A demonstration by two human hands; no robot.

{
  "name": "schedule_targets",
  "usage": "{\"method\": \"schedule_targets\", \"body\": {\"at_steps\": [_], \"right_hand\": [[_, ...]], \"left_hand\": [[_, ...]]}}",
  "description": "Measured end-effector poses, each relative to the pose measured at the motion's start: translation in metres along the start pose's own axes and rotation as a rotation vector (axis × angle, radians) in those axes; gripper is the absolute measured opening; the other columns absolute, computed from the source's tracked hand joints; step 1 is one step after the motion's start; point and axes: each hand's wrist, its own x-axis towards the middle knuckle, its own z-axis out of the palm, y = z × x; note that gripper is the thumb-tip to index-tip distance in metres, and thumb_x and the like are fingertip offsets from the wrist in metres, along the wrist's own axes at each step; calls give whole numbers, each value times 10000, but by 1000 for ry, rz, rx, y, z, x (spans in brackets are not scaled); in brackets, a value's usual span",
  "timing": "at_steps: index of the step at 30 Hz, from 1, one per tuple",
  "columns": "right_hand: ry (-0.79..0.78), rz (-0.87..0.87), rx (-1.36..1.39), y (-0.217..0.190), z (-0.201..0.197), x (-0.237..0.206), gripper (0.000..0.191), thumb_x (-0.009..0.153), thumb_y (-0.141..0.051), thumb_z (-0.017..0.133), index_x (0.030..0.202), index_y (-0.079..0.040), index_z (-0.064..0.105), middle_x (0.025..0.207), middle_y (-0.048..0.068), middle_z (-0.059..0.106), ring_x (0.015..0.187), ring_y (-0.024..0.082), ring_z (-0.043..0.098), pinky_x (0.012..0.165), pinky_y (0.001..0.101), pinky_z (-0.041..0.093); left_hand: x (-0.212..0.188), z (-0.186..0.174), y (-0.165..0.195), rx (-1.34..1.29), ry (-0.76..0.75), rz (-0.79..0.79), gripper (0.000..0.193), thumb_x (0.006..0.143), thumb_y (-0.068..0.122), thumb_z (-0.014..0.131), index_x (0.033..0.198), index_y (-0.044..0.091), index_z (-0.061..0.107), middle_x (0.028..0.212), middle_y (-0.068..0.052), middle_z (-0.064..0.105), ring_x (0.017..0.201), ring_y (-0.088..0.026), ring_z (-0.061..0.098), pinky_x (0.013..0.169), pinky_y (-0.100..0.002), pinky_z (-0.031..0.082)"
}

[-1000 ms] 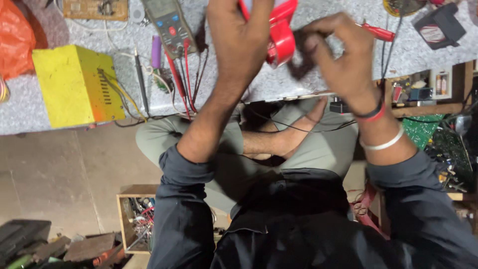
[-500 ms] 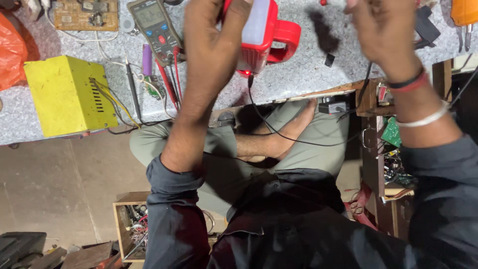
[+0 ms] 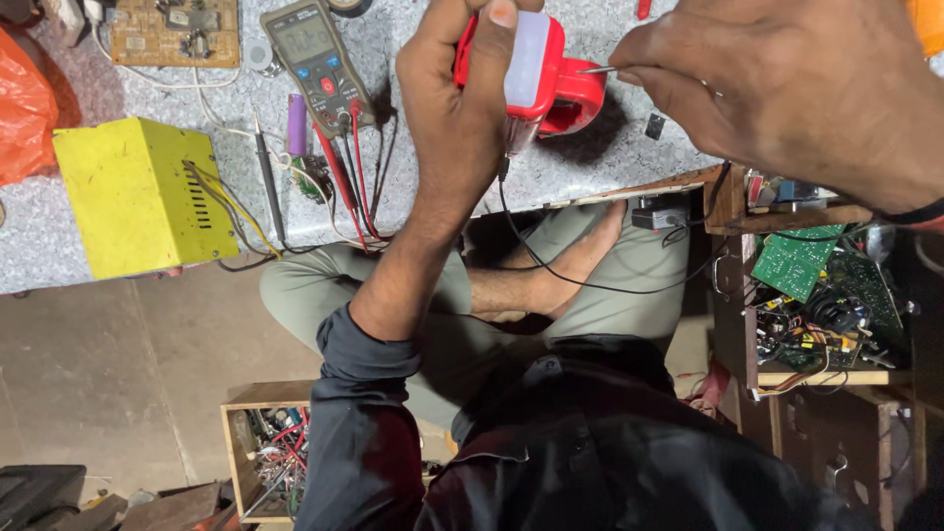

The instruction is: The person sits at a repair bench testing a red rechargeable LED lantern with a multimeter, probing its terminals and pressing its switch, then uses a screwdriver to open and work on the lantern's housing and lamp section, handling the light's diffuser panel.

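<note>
My left hand [image 3: 462, 88] grips a red and white hand-held device [image 3: 536, 69] with a round red loop handle, held above the speckled stone worktop [image 3: 413, 197]. A black cord [image 3: 551, 265] hangs from the device down over my lap. My right hand [image 3: 787, 88] pinches a thin metal tool [image 3: 595, 70] whose tip points at the device's red loop. Both forearms reach up from dark sleeves.
A yellow metal box [image 3: 138, 197] sits at the left of the worktop, beside an orange bag [image 3: 25, 108]. A multimeter [image 3: 315, 54] with red and black leads and a circuit board [image 3: 177, 29] lie further back. Green circuit boards [image 3: 801, 261] fill a shelf at right. A box of parts [image 3: 265, 442] stands on the floor.
The view has shifted. My right hand has come back in from the right edge, holding the thin tool toward the red device. My left hand has kept its grip.
</note>
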Motion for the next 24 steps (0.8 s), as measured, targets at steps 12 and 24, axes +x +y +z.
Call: {"method": "schedule_targets", "body": {"at_steps": [12,24], "right_hand": [[-153,-16,-165,0,0,0,255,886,-270,750,1109,-154,796,966,-55,767,862,94,734,728,247,582],[-81,104,21,4,5,-11,174,919,-237,767,1024,-106,813,890,26,780,758,152,732,639,291,568]], "left_hand": [[0,-5,1,38,-15,21,262,1179,223,549,1079,25,689,889,-1,656,766,-51,549,716,-218,450],[4,-7,0,48,-42,20,240,1180,205,543,1091,24,672,886,6,660,753,-36,549,681,-214,447]]}}
